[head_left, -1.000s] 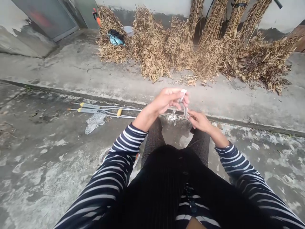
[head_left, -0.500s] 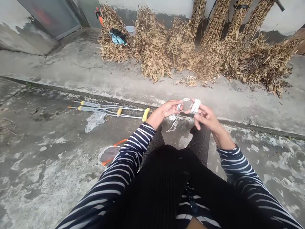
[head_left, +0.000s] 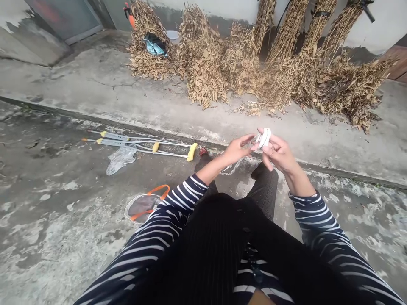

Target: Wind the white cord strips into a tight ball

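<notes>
Floor: patchy worn concrete point(head_left: 63, 220) | ledge: cracked concrete step point(head_left: 95, 89) | wall: stained white plaster point(head_left: 388, 25) | against it: dried leafy stalks point(head_left: 286, 42) | corner: grey door point(head_left: 60, 17)

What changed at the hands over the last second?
The white bundle has moved slightly right and is now pinched in the right hand's fingers. The left hand has drawn back left, fingertips at the bundle's edge. The crutches and dried plant bundles stayed where they were.

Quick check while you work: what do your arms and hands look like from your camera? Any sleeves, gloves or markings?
Both arms are in long sleeves, the left sleeve and right sleeve, dark with white horizontal stripes, ending partway up the forearm. The left hand and right hand are bare, with no gloves, cables or markings.
</notes>
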Demonstrator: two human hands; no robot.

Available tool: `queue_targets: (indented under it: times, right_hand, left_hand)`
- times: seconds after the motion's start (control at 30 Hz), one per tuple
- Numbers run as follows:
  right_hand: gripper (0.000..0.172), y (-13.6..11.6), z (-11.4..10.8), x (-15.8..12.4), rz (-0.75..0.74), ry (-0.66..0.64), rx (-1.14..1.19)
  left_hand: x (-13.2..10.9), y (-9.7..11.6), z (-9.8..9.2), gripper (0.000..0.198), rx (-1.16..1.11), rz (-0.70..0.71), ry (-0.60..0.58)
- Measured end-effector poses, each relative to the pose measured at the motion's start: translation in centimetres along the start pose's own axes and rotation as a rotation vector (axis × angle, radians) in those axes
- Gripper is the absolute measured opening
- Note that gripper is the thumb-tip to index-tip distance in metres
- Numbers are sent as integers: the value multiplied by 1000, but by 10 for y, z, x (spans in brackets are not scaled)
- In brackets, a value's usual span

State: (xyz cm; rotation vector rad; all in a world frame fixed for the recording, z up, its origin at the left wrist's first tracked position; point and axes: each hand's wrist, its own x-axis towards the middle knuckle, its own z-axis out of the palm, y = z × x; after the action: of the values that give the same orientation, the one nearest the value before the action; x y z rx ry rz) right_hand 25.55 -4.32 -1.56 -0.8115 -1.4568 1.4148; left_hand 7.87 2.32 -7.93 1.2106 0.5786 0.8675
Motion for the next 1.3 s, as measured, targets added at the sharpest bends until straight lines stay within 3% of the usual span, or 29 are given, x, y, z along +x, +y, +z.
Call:
queue_targets:
  times: [0.17, 0.37, 0.57, 0.67, 0.83, 0.93, 1.07, 1.2, 1.3]
  right_hand:
    - [71, -4, 1, 1, 34, 54, 1]
    - [71, -4, -7, -7, 43, 122, 72]
    - [69, 5, -13, -11, 84, 24, 88]
    - [71, 4, -12, -9, 93, -12, 68]
    - [76, -5, -7, -2, 100, 50, 25]
    - [74, -10, -6, 4, 75, 94, 40]
    - [72, -16, -6, 13, 52, 112, -3]
    - [77, -30, -6, 21, 31, 121, -106]
    - [75, -47, -6, 29, 7, 127, -183]
  left_hand:
    - [-2, -8, 5, 53, -28, -112, -51]
    - [-7, 10, -17, 40, -214, -183, -220]
    - [5, 8, -35, 35, -384, -382, -387]
    - [7, -1, -32, 40, -372, -448, -389]
    - [0, -3, -19, 39, -243, -446, -451]
    - [-2, -1, -11, 35, -125, -396, -364]
    - [6, -6, -4, 25, 122, -279, -93]
    - [7, -4, -1, 43, 222, -77, 176]
    - [-6, 2, -1, 46, 250, 35, 287]
